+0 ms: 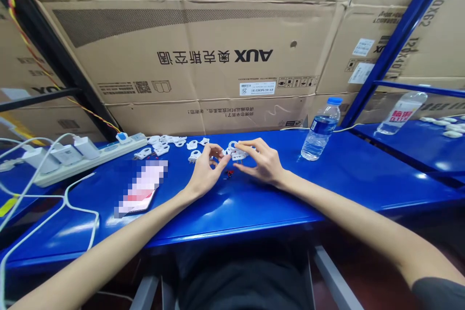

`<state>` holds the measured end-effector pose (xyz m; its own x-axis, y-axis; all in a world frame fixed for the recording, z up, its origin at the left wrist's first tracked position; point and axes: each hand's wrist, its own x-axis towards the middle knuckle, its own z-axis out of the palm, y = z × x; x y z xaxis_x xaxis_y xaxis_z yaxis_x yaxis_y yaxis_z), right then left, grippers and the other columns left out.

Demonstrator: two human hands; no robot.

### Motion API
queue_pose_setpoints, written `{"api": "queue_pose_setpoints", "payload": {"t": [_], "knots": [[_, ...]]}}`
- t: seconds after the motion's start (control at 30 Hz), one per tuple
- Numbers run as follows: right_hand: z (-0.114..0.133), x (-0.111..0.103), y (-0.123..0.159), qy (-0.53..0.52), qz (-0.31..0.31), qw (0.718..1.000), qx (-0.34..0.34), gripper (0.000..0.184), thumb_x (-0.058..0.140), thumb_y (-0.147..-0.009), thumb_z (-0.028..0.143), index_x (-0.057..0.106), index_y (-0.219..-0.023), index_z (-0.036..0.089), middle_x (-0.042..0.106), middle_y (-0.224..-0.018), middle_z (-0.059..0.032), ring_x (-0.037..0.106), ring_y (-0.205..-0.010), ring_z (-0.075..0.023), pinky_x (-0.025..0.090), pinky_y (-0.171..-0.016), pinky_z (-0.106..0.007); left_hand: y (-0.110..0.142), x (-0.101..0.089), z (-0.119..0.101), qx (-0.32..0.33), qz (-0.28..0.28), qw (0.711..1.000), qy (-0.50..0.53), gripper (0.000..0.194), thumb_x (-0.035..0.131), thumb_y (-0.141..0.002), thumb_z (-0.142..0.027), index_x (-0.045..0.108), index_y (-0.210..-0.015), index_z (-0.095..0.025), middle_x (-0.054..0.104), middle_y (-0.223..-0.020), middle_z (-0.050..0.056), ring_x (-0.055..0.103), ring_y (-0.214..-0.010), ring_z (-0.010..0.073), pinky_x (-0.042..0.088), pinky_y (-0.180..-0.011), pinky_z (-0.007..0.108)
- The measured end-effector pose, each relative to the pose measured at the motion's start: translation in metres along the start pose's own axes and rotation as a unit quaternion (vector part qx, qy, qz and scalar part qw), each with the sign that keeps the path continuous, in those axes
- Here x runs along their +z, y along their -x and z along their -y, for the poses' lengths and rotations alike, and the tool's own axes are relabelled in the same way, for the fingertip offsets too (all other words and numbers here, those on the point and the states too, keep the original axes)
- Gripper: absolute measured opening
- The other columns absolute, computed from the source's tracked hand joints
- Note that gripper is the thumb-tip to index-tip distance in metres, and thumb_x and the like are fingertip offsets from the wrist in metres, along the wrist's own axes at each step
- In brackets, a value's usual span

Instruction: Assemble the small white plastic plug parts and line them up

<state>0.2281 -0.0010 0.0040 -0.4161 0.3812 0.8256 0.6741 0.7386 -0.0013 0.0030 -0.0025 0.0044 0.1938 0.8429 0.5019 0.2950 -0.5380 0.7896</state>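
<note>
**Two hands on one small white part**

Both hands meet over the middle of the blue table, well out from the body. The right hand has its fingers curled narrow around a small white plastic part, pinching it from the right side with the thumb underneath. The left hand comes in from the other side with its fingertips bent close together, touching or nearly touching the same part; whether it truly grips cannot be told from this angle. A tiny red and dark bit lies on the table just under the hands.

More white parts lie scattered behind the left hand, toward the cardboard boxes at the back. A phone lies flat to the left of the left forearm. Farther left, a power strip carries white chargers with white cables trailing off. A water bottle stands upright to the right of the right hand, well apart. A second bottle lies tilted on the next table.
</note>
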Motion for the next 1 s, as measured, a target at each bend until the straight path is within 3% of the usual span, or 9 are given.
{"api": "queue_pose_setpoints", "payload": {"t": [0.1,0.2,0.37,0.5,0.7,0.8,1.0], "knots": [[-0.018,-0.008,-0.005,0.028,0.025,0.998,0.058,0.036,0.07,-0.098,0.047,0.071,-0.126,0.024,0.074,-0.126,-0.0103,0.068,-0.113,-0.0268,0.059,-0.094,-0.041,0.001,-0.005,0.001,0.056,0.057,0.991,-0.111,0.019,0.061,-0.096,-0.037,0.055,-0.105,-0.022,0.064,-0.095,0.004,0.063,-0.083,0.0194,0.053,-0.071,0.034],[-0.044,-0.017,-0.006,0.071,0.077,0.986,0.132,0.03,0.071,-0.097,0.043,0.071,-0.117,0.021,0.075,-0.121,-0.0111,0.067,-0.112,-0.0304,0.056,-0.096,-0.044,0.003,-0.008,0.003,0.121,0.135,0.961,-0.207,0.014,0.062,-0.091,-0.028,0.058,-0.103,-0.023,0.066,-0.103,0.006,0.064,-0.091,0.0228,0.055,-0.081,0.04],[-0.082,-0.029,0.001,0.119,0.213,0.937,0.249,0.032,0.071,-0.094,0.048,0.071,-0.11,0.021,0.077,-0.113,-0.0121,0.068,-0.11,-0.0345,0.054,-0.089,-0.044,0.005,-0.01,0.003,0.15,0.224,0.928,-0.258,0.013,0.059,-0.09,-0.022,0.062,-0.102,-0.023,0.067,-0.106,0.007,0.066,-0.098,0.0249,0.056,-0.087,0.041],[-0.095,-0.031,0.006,0.087,0.283,0.898,0.326,0.034,0.077,-0.087,0.054,0.073,-0.105,0.025,0.079,-0.11,-0.0072,0.071,-0.105,-0.0318,0.052,-0.082,-0.037,0.005,-0.01,0.003,0.148,0.231,0.924,-0.265,0.01,0.056,-0.092,-0.022,0.062,-0.101,-0.022,0.067,-0.104,0.007,0.065,-0.098,0.025,0.055,-0.088,0.042],[-0.1,-0.033,0.005,0.09,0.358,0.859,0.355,0.036,0.084,-0.081,0.052,0.076,-0.105,0.026,0.08,-0.111,-0.0062,0.073,-0.106,-0.031,0.052,-0.078,-0.034,0.005,-0.008,0.007,0.154,0.22,0.929,-0.255,0.007,0.055,-0.097,-0.025,0.062,-0.1,-0.023,0.067,-0.103,0.006,0.064,-0.098,0.0241,0.054,-0.088,0.04],[-0.099,-0.035,0.004,0.1,0.372,0.857,0.344,0.037,0.083,-0.081,0.055,0.077,-0.102,0.025,0.079,-0.111,-0.008,0.072,-0.107,-0.0324,0.053,-0.077,-0.035,0.005,-0.008,0.008,0.159,0.214,0.931,-0.251,0.008,0.054,-0.097,-0.022,0.062,-0.098,-0.023,0.066,-0.1,0.006,0.064,-0.096,0.0235,0.054,-0.086,0.039],[-0.091,-0.034,0.003,0.116,0.353,0.877,0.305,0.047,0.083,-0.079,0.057,0.071,-0.11,0.023,0.076,-0.116,-0.0109,0.07,-0.109,-0.0344,0.056,-0.082,-0.039,0.003,-0.008,0.009,0.174,0.186,0.933,-0.254,0.01,0.053,-0.099,-0.021,0.062,-0.094,-0.022,0.066,-0.1,0.006,0.063,-0.098,0.0241,0.052,-0.087,0.04]]}}
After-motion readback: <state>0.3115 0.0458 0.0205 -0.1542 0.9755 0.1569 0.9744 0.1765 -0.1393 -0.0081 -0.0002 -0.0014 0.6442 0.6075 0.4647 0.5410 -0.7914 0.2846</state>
